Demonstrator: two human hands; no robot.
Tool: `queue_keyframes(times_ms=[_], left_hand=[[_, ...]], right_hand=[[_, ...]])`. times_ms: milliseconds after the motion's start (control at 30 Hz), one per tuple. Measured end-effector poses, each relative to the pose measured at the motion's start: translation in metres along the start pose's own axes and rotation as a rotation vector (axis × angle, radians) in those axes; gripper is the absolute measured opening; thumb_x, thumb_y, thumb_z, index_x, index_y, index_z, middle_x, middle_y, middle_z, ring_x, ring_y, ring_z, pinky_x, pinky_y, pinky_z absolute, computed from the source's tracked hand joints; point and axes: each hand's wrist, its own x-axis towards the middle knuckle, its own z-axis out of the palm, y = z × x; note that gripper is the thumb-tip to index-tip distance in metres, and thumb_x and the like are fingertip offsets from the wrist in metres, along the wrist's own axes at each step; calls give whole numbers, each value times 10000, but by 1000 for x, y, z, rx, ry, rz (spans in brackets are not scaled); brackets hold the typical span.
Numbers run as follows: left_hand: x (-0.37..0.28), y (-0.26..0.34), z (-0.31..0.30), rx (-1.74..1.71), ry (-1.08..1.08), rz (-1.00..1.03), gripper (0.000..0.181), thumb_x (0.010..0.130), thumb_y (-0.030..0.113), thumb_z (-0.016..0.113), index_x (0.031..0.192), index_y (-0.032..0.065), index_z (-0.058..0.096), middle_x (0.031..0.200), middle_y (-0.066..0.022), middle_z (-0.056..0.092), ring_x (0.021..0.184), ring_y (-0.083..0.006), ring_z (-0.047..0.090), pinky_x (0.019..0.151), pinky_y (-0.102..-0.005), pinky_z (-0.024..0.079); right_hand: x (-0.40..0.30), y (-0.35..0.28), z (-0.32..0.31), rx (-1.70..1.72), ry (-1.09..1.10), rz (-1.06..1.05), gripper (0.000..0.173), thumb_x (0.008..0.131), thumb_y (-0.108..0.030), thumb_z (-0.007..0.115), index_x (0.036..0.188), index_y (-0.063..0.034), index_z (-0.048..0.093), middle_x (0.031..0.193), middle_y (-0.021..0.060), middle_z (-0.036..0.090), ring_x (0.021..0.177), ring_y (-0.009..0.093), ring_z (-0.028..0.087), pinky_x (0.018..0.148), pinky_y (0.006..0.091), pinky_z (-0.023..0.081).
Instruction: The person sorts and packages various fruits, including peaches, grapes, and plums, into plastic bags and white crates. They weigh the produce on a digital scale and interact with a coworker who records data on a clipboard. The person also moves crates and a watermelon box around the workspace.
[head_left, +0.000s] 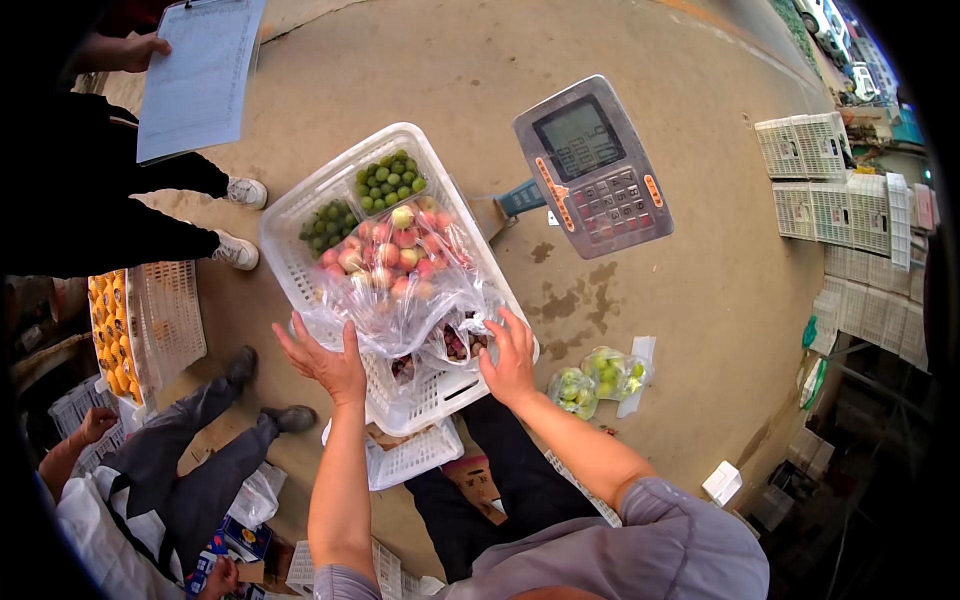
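A white plastic crate (390, 418) stands before me on a scale. In it lie a clear plastic bag of small reddish-pink fruit (386, 255), tubs of green grapes (390, 180) at the far end and bags of dark red fruit (459, 343) at the near end. My left hand (326, 360), fingers spread, is over the crate's left side by the clear bag, holding nothing. My right hand (510, 360) is at the near right, its fingertips at the bunched plastic of a dark fruit bag; whether they grip it is unclear. The scale's display head (592, 165) rises beyond on the right.
Bags of green fruit (600, 375) lie on the floor at right. A person with a clipboard (199, 82) stands at far left; another person sits at lower left (187, 465) near a crate of orange fruit (116, 337). Stacked white crates (814, 210) are at far right.
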Motion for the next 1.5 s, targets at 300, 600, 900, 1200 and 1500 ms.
queue_keyframes(times_ms=[300, 600, 900, 1200, 1500], left_hand=[[8, -39, 74, 203, -554, -218, 805, 825, 497, 678, 1498, 186, 365, 1585, -202, 194, 1454, -425, 175, 1157, -577, 138], [-101, -67, 84, -1, -385, -327, 806, 835, 204, 694, 1488, 5, 267, 1527, -231, 228, 1351, -419, 368, 1115, -456, 322], [-156, -64, -4, -254, -489, -361, 798, 868, 55, 634, 1524, 43, 180, 1566, -191, 123, 1239, -304, 494, 979, -408, 462], [-210, -72, -21, -374, -539, -474, 764, 886, 54, 612, 1523, 38, 190, 1543, -181, 189, 1108, -260, 569, 868, -345, 523], [-252, -103, -36, -376, -529, -582, 727, 907, 81, 597, 1517, 35, 206, 1529, -166, 214, 1077, -246, 586, 856, -343, 524]], right_hand=[[36, -12, 57, -8, -200, -126, 524, 809, -182, 700, 1297, -68, 547, 1415, 190, 441, 1295, 382, 412, 1071, 483, 343], [24, 9, 32, 385, -194, 113, 433, 857, -180, 707, 1227, -19, 550, 1193, 146, 610, 1095, 256, 602, 893, 375, 498], [101, 43, -128, 810, 621, 243, 511, 915, -149, 658, 1300, -6, 354, 1244, 132, 517, 1089, 182, 538, 891, 316, 460], [129, 34, -139, 769, 613, 534, 391, 906, -226, 681, 1162, -42, 450, 1135, 63, 559, 942, 149, 575, 759, 339, 482], [135, 38, -144, 791, 621, 585, 382, 906, -239, 680, 1160, -62, 457, 1094, 43, 565, 925, 152, 581, 756, 345, 473]])
